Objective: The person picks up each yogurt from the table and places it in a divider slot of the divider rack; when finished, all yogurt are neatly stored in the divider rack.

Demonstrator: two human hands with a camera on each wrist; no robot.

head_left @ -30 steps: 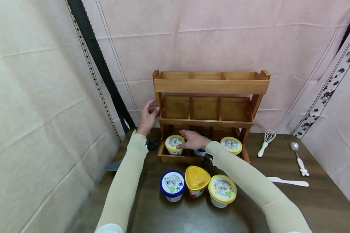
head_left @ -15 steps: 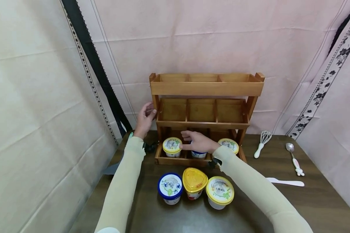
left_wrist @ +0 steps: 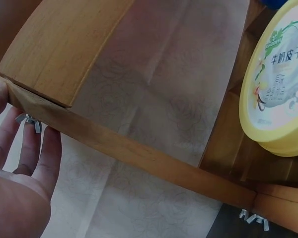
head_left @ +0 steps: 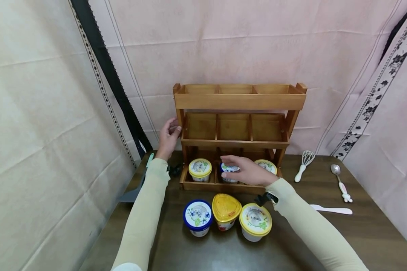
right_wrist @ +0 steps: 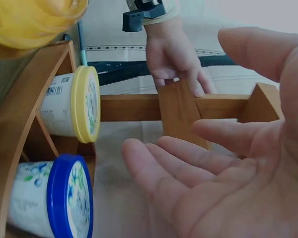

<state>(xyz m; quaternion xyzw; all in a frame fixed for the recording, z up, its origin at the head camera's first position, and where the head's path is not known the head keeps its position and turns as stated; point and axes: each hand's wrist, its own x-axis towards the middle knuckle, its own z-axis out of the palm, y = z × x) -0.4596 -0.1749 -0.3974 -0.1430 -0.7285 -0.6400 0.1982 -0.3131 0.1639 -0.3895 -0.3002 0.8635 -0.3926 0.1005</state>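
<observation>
A three-tier wooden rack [head_left: 237,101] stands on the table; my left hand [head_left: 168,139] holds its left upright, thumb on one side and fingers on the other in the left wrist view. On the bottom tier sit a yellow-lidded tub [head_left: 200,168] at left, a blue-lidded tub [right_wrist: 44,198] in the middle and another yellow-lidded tub [head_left: 266,165] at right, partly hidden. My right hand [head_left: 249,171] hovers in front of the blue-lidded tub, fingers extended and apart, holding nothing.
In front of the rack are a blue-lidded tub [head_left: 198,214], a tub with a rounded-triangle yellow lid [head_left: 226,207] and a yellow-lidded tub [head_left: 256,219]. Right lie a whisk [head_left: 304,165], a spoon [head_left: 341,183] and a white spreader [head_left: 332,209]. A spatula [head_left: 132,195] lies left.
My right hand has drawn away to the right from the left yellow-lidded tub, uncovering it and part of the blue-lidded one. My left hand stays on the upright. The head view has shifted slightly.
</observation>
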